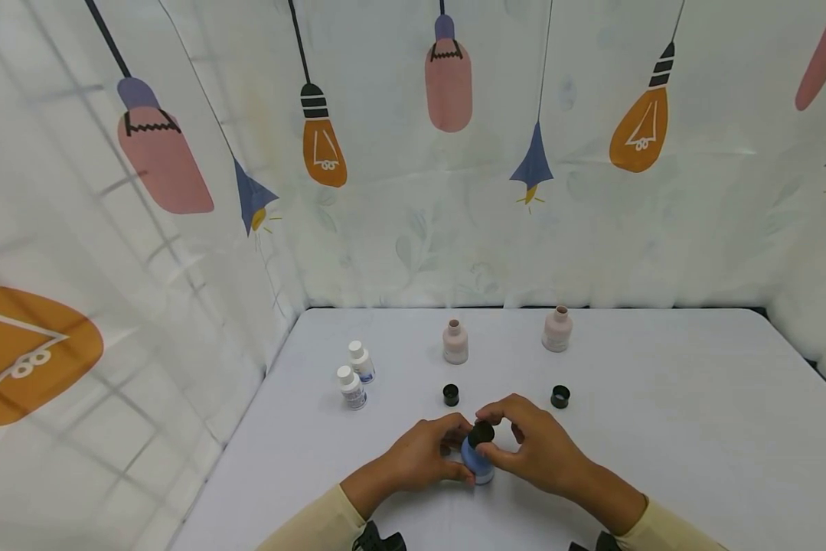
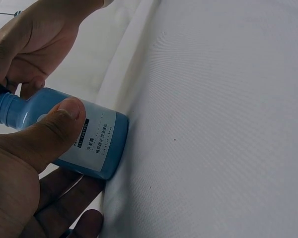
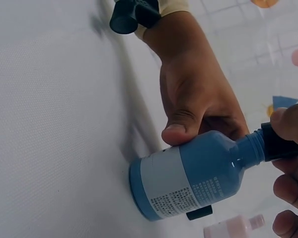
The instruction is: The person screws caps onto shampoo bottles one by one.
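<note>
A blue bottle (image 1: 476, 459) with a pale printed label stands upright on the white table near its front. My left hand (image 1: 419, 459) grips its body, thumb across the label in the left wrist view. Over the bottle's mouth sits a black cap (image 3: 278, 143), which my right hand (image 1: 540, 450) pinches between thumb and fingers. Threads of the bottle neck (image 3: 252, 148) show below the cap in both wrist views.
Two uncapped pink bottles, one left (image 1: 455, 344) and one right (image 1: 557, 330), stand toward the back. In front of them lie two black caps (image 1: 450, 395) (image 1: 560, 396). Two white-capped white bottles (image 1: 352, 389) (image 1: 362, 363) stand at left. A printed curtain (image 1: 399, 229) hangs behind the table.
</note>
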The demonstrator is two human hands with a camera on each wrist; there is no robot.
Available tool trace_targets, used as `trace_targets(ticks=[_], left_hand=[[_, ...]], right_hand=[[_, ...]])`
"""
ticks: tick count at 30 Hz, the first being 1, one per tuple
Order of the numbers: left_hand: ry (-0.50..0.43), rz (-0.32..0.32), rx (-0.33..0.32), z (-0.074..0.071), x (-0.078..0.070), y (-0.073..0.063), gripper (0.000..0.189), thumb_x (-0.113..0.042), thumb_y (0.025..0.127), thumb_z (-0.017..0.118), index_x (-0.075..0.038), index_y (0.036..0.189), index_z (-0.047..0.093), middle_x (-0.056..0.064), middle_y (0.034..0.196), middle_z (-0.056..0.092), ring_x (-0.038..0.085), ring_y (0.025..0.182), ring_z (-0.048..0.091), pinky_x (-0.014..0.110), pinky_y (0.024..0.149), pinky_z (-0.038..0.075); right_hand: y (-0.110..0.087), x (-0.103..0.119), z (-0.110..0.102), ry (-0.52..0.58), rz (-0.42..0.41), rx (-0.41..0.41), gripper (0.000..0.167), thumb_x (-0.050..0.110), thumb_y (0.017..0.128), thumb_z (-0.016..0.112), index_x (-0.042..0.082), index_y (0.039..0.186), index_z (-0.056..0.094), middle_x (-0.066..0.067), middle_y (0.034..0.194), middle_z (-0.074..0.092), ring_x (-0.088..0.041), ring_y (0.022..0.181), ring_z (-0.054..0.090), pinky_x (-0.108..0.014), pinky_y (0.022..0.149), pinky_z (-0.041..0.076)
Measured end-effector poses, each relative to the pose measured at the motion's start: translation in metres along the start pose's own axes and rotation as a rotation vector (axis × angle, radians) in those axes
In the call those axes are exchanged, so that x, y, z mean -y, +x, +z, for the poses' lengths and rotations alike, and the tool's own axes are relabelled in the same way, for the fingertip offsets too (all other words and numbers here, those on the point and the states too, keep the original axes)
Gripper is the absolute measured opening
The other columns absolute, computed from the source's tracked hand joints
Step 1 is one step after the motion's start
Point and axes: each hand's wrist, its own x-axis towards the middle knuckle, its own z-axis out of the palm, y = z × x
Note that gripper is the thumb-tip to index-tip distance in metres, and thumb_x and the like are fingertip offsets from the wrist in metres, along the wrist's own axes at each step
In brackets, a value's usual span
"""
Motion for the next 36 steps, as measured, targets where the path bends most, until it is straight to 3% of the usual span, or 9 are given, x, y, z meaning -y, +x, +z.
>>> trace_targets(ticks=[10,17,24,26,32,36], left_hand=[[0.051,-0.015,-0.003,0.0,0.0,0.0001,0.052,-0.038,0.079,0.089,-0.026,0.12,0.06,-0.013,0.119,0.07,0.002,0.11,0.064,0.028,0.093,0.052],[0.047,0.007,-0.001,-0.0011,-0.0003,0.0002,0.053,-0.037,0.08,0.089,-0.027,0.123,0.06,-0.013,0.12,0.07,0.002,0.11,0.064,0.029,0.094,0.052],[0.036,0.003,-0.001,-0.0009,0.0003,0.0001,0.052,-0.036,0.08,0.089,-0.026,0.122,0.06,-0.012,0.119,0.07,0.002,0.109,0.064,0.028,0.092,0.052],[0.034,0.002,-0.001,-0.0007,0.0007,0.0001,0.051,-0.036,0.08,0.089,-0.026,0.121,0.061,-0.013,0.117,0.07,0.001,0.108,0.064,0.028,0.092,0.052],[0.008,0.007,0.001,-0.0004,0.002,0.0,0.051,-0.034,0.08,0.089,-0.026,0.121,0.061,-0.015,0.117,0.07,0.001,0.109,0.065,0.028,0.095,0.051],[0.016,0.008,-0.003,-0.0001,0.0013,0.0,0.051,-0.034,0.079,0.089,-0.025,0.12,0.06,-0.013,0.12,0.07,0.003,0.109,0.065,0.027,0.094,0.052]], right_hand=[[0.0011,-0.0028,0.0008,-0.015,-0.106,0.031,0.037,0.019,0.084,0.088,0.017,0.118,0.075,0.013,0.107,0.065,-0.011,0.09,0.057,-0.024,0.062,0.051],[0.0014,-0.0028,0.0015,-0.03,-0.079,0.059,0.037,0.017,0.083,0.089,0.018,0.117,0.076,0.015,0.109,0.066,-0.007,0.1,0.057,-0.023,0.066,0.052],[0.0024,-0.0024,0.003,-0.055,-0.056,0.018,0.037,0.024,0.079,0.092,0.023,0.111,0.072,0.017,0.108,0.062,-0.005,0.099,0.06,-0.029,0.079,0.056],[0.0024,-0.0017,0.0032,-0.056,-0.029,0.021,0.038,0.027,0.078,0.092,0.024,0.109,0.07,0.016,0.108,0.062,-0.007,0.097,0.061,-0.029,0.076,0.055],[0.0003,0.0001,-0.0008,-0.036,0.043,0.095,0.046,0.038,0.087,0.083,0.024,0.128,0.065,0.013,0.121,0.059,-0.011,0.09,0.055,-0.025,0.068,0.051],[-0.0016,-0.0011,-0.0032,-0.01,0.02,0.147,0.04,0.035,0.098,0.073,0.025,0.135,0.064,0.014,0.124,0.059,-0.008,0.102,0.056,-0.029,0.077,0.054]])
